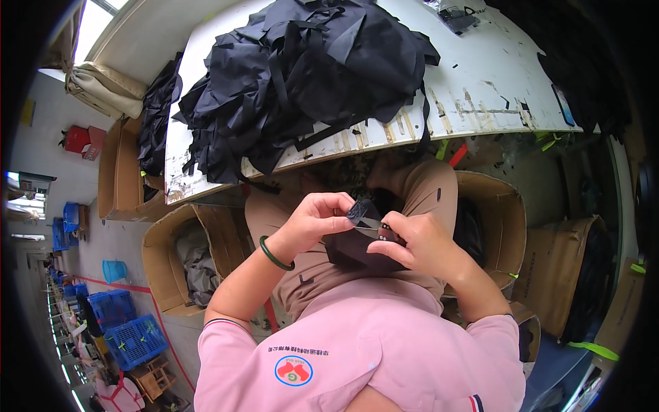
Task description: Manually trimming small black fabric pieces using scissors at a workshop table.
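Over my lap, my left hand [317, 218] pinches the edge of a black fabric piece [351, 248] between thumb and fingertips. The rest of that piece hangs down onto my thighs. Close beside it, my right hand [427, 240] is closed round small thread snips [386, 233]. Their thin metal blades point left, toward the fabric at my left fingertips. My fingers partly cover the snips' handle. Whether the blades touch the fabric I cannot tell.
A big heap of black fabric pieces [309, 75] lies on the white worktable [480, 96] before me, with scraps scattered around. Cardboard boxes stand at both sides, one holding grey cloth [198, 257]. Blue crates [134, 340] are on the floor at left.
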`<action>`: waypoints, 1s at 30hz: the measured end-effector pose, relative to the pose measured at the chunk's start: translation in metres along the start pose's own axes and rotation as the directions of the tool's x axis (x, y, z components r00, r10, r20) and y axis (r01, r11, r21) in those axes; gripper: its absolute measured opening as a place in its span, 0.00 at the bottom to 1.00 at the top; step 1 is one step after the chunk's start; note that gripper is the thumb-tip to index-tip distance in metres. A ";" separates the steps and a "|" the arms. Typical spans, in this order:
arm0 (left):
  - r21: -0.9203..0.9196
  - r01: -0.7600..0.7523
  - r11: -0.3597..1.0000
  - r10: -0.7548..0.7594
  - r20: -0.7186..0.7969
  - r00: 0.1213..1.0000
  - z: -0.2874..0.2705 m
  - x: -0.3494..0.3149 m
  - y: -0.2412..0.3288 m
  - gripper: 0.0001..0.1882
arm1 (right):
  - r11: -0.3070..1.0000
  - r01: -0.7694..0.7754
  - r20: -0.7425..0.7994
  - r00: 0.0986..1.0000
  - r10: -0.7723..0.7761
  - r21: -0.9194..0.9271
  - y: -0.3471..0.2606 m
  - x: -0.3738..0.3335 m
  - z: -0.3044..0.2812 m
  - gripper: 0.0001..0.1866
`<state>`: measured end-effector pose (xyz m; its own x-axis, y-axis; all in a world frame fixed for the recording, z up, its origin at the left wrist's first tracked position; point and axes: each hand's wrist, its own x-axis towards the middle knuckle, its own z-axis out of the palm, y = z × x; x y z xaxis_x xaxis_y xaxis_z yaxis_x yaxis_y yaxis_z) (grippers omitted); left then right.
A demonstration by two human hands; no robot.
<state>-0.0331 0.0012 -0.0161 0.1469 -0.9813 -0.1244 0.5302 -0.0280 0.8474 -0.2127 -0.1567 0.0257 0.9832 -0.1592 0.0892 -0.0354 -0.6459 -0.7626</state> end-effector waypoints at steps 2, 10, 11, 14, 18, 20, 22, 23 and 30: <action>0.023 -0.046 0.999 0.046 -0.027 0.999 0.005 -0.001 -0.004 0.06 | 0.998 0.013 -0.035 0.999 -0.015 -0.056 -0.001 0.000 0.005 0.19; 0.195 -0.154 0.969 0.170 -0.070 0.983 0.016 -0.005 -0.001 0.07 | 1.000 -0.013 -0.053 0.999 0.012 -0.007 -0.002 0.004 0.001 0.18; 0.195 -0.153 0.969 0.169 -0.069 0.983 0.016 -0.005 -0.002 0.07 | 0.998 -0.049 -0.015 0.999 0.050 0.047 0.000 0.004 0.001 0.18; 0.316 -0.202 0.927 0.238 -0.078 0.968 0.018 -0.006 -0.003 0.07 | 0.987 -0.102 0.027 0.995 0.099 0.122 0.002 0.002 0.001 0.18; 0.324 -0.192 0.927 0.226 -0.073 0.971 0.020 -0.007 -0.005 0.07 | 0.987 -0.114 0.039 0.993 0.110 0.116 -0.001 0.003 0.000 0.19; 0.305 -0.184 0.934 0.214 -0.068 0.974 0.020 -0.006 -0.006 0.07 | 0.993 -0.079 0.007 0.997 0.079 0.085 -0.001 0.003 0.004 0.18; 0.302 -0.191 0.934 0.219 -0.060 0.974 0.020 -0.005 -0.007 0.07 | 0.998 -0.045 -0.024 0.999 0.046 0.053 -0.001 0.004 0.004 0.17; 0.302 -0.191 0.934 0.219 -0.061 0.974 0.021 -0.006 -0.006 0.07 | 0.999 -0.053 -0.008 0.999 0.053 0.004 0.000 0.003 0.003 0.17; 0.327 -0.158 0.932 0.201 -0.102 0.974 0.026 -0.004 -0.004 0.06 | 0.902 -0.208 -0.106 0.958 0.265 0.377 0.006 0.001 -0.001 0.19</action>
<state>-0.0579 0.0007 -0.0058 0.3343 -0.9424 -0.0035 0.1973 0.0664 0.9781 -0.2119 -0.1614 0.0212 0.9139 -0.4031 -0.0491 -0.1691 -0.2679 -0.9485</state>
